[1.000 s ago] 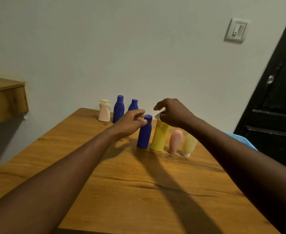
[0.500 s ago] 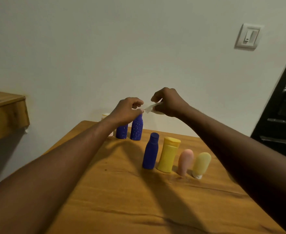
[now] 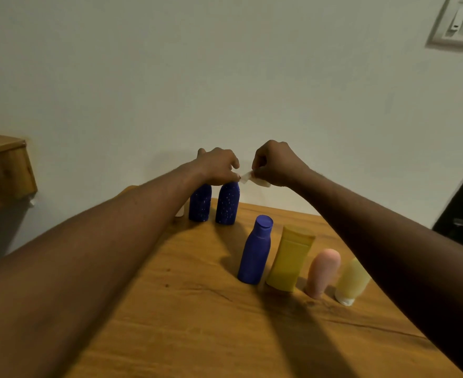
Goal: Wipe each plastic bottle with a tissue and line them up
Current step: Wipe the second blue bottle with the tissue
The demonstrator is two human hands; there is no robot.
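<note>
My surface [image 3: 197, 309] is grainy wood with a low sheen. The tissue [image 3: 248, 177] in my right grip [image 3: 276, 165] is thin, crumpled paper. The plain blue bottle [image 3: 254, 255] is smooth matt plastic, like the speckled bottle [image 3: 227, 205] my left grip [image 3: 219, 166] holds.

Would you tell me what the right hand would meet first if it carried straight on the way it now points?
Probably the left hand, just leftward above the speckled blue bottle; the tissue pinched in the right hand seems to reach its fingertips, though depth is unclear.
</note>
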